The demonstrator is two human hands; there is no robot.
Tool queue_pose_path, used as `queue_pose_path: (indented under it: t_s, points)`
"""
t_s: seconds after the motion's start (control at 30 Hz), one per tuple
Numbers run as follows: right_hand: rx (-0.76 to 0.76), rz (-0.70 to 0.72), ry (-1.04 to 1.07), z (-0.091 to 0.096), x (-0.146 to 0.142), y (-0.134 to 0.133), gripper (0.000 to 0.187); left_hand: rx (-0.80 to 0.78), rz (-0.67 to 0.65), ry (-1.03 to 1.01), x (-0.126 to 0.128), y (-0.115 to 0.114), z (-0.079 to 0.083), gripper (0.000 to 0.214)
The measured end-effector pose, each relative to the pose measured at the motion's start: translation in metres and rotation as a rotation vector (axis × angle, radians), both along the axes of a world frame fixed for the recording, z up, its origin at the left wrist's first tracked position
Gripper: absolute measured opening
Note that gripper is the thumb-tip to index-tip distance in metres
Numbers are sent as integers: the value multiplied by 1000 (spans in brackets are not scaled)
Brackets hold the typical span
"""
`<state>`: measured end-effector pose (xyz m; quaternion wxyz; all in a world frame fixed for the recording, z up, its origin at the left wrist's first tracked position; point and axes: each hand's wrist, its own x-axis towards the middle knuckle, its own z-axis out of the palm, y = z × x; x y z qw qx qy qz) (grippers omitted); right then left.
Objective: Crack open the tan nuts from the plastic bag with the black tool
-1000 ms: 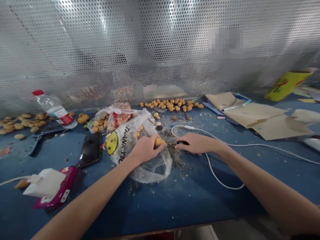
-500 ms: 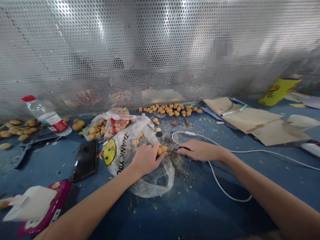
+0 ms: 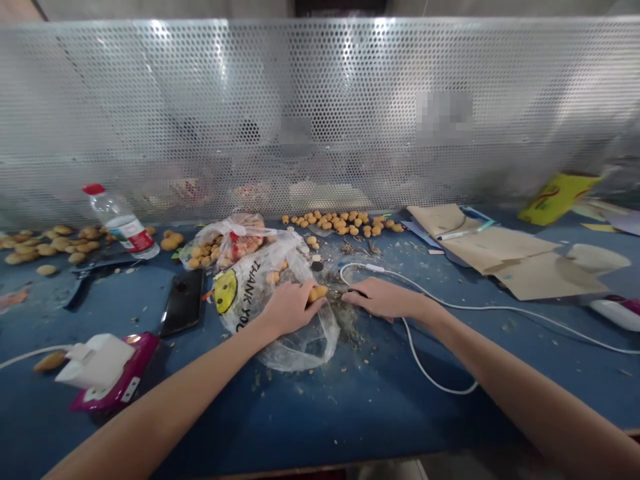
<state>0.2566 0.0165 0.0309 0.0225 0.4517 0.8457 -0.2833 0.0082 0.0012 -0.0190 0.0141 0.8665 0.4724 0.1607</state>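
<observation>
left hand (image 3: 293,308) clamped on tan lump (image 3: 317,293) | right hand (image 3: 383,299) pinching dark tool (image 3: 356,292) | plastic bag (image 3: 305,353) under left hand, on table (image 3: 300,413)

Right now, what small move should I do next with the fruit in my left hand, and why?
Probably turn the small yellow-tan fruit a little in your left hand toward the small dark-handled tool in your right hand: the tool points at the fruit, and scraps lie just below.

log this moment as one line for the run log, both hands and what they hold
left hand: holds small yellow-brown fruit | right hand: holds small dark-handled tool | under left hand: plastic thank-you bag
</observation>
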Motion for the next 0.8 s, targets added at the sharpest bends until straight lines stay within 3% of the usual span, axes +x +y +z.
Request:
queue_pose_path:
  t_s: [0.17,0.33,0.8]
  points:
    - [248,56,-64,-9,0,-2,54,-15,-14,42,1,-2,2,46]
    - [289,79,-66,-11,1,-4,52,28,10,69,1,-1,2,44]
    - [375,55,-128,-26,15,-14,46,-59,-79,6,-3,1,1,39]
